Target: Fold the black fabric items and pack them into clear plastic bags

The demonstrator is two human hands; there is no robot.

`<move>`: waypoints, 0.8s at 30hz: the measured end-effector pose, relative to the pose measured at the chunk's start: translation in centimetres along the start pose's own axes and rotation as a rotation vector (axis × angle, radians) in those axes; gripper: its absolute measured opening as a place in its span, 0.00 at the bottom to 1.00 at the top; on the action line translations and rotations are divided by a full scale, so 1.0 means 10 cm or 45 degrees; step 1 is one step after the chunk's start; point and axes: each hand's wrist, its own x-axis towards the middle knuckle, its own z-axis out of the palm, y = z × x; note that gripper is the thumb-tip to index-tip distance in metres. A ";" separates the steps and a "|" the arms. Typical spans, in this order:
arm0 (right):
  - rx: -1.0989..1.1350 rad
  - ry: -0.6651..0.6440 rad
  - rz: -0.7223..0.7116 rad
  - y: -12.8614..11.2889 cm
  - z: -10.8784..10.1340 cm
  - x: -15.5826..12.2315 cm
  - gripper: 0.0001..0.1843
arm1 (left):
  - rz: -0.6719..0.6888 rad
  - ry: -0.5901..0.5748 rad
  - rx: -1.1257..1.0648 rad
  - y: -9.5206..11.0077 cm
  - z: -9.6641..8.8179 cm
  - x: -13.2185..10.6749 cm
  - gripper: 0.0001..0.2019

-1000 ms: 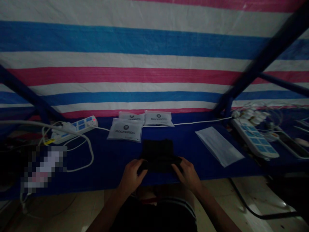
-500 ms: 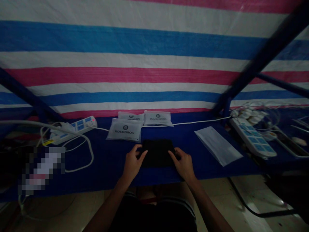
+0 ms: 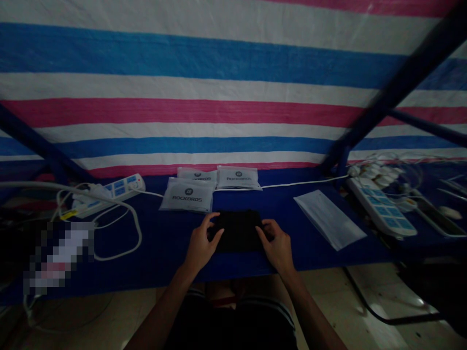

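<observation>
We note the black cloth [image 3: 239, 231] now lies as a flat, compact rectangle near the bench's [image 3: 280, 204] front edge, midway along; a second ago both hands held its near edge, so we judge that fold laid down. Our left hand [image 3: 200, 244] and right hand [image 3: 279, 244] touch its sides, fingers parted; whether they pinch, we cannot tell. Printed pouches [image 3: 187, 195] lie toward the back edge.

The 6 o'clock edge of the black folded cloth [image 3: 239, 233], bunched a second ago, now lies flatter and nearer 12. The left hand [image 3: 200, 243] has shifted from its 8 o'clock corner towards 10, the right hand [image 3: 278, 245] from 4 towards 2.
</observation>
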 end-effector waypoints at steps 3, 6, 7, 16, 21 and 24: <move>0.048 0.005 0.032 -0.01 0.00 0.00 0.19 | 0.060 -0.001 0.067 -0.02 0.00 0.02 0.11; 0.078 -0.022 0.005 -0.01 0.00 0.00 0.13 | 0.060 0.022 0.119 -0.03 0.02 0.03 0.08; 0.077 -0.039 -0.028 -0.01 0.00 0.00 0.12 | 0.057 0.038 0.137 -0.03 0.04 0.03 0.08; 0.017 -0.103 -0.243 0.05 0.01 -0.01 0.17 | 0.134 0.121 0.451 0.02 0.08 -0.01 0.12; -0.025 -0.095 -0.238 0.05 0.01 -0.02 0.17 | 0.308 0.114 0.689 0.30 0.13 -0.06 0.18; -0.034 -0.092 -0.220 0.04 0.00 -0.03 0.17 | 0.468 -0.042 0.708 0.37 0.24 -0.10 0.22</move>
